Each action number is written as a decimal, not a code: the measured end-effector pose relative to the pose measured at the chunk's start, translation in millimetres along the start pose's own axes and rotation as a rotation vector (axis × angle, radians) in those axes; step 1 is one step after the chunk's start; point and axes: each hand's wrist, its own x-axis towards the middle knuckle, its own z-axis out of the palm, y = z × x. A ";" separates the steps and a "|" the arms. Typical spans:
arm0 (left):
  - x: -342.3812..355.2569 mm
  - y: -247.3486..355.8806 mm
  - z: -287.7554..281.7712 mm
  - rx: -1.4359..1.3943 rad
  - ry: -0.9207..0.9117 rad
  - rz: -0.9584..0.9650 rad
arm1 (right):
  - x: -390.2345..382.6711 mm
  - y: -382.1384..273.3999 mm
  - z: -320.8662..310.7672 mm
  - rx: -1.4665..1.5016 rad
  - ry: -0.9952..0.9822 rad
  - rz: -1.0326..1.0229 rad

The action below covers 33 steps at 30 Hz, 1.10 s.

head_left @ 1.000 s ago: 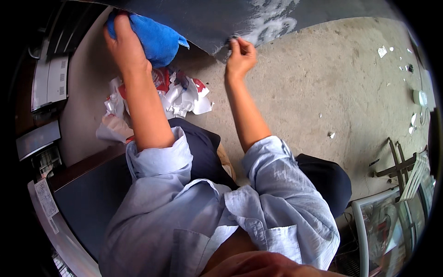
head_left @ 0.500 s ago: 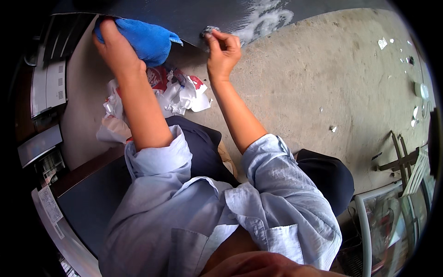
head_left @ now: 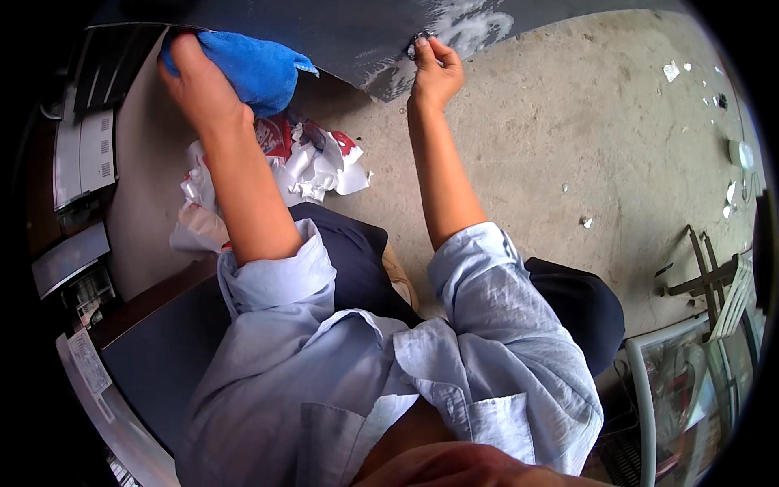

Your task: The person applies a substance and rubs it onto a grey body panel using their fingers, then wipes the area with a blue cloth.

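The left hand point(head_left: 204, 91) grips a cloth point(head_left: 258, 73) at the near edge of the panel point(head_left: 349, 28); the right hand point(head_left: 436, 75) pinches a wad point(head_left: 415, 47) against it, beside white smears point(head_left: 471, 32). If those are slick, the wad could slip free.

The dark grey panel point(head_left: 341, 32) bears white, foam-like smears point(head_left: 469, 31) on its right part. A small, crumpled, dark scouring pad point(head_left: 412, 50) is against the panel's face, near its lower corner. A blue towel point(head_left: 253, 69), bunched thickly, is at the panel's lower left edge.
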 end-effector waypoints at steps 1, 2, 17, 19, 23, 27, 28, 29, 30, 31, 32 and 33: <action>0.0 -0.3 0.0 0.004 0.006 0.002 | -0.1 -2.2 0.6 -0.010 0.003 -0.003; 0.2 -1.4 -0.5 0.008 0.011 0.003 | -1.1 -4.4 0.6 -0.020 0.007 -0.005; 4.7 -7.4 -1.9 -0.026 -0.014 0.009 | -56.6 -40.3 31.8 -0.266 -0.314 -0.395; 3.8 -2.3 -2.0 -0.009 -0.022 0.013 | -40.1 -31.9 30.4 -0.157 -0.214 -0.354; -3.9 2.1 -0.8 0.057 0.024 -0.006 | 6.5 -12.6 11.4 -0.024 0.019 -0.163; 9.2 -8.1 -6.1 -0.005 -0.043 0.006 | -31.3 -19.2 26.9 -0.172 -0.144 -0.389; 9.5 -11.1 -7.7 -0.014 -0.052 0.000 | -51.0 -32.6 34.2 -0.231 -0.255 -0.481; 9.4 -11.4 -7.1 -0.026 -0.065 -0.005 | -67.6 -45.4 41.9 -0.208 -0.290 -0.430; 9.5 -9.6 -6.7 -0.038 -0.073 -0.005 | -71.0 -47.3 44.6 -0.169 -0.278 -0.421; 8.8 -7.7 -7.4 -0.033 -0.078 0.009 | -65.9 -39.3 41.1 -0.167 -0.222 -0.386; 6.9 -6.6 -5.8 -0.013 -0.046 0.005 | -55.1 -25.6 33.9 -0.166 -0.167 -0.349; 3.3 -4.0 -4.7 0.010 -0.009 0.000 | -42.2 -13.7 24.7 -0.081 -0.087 -0.214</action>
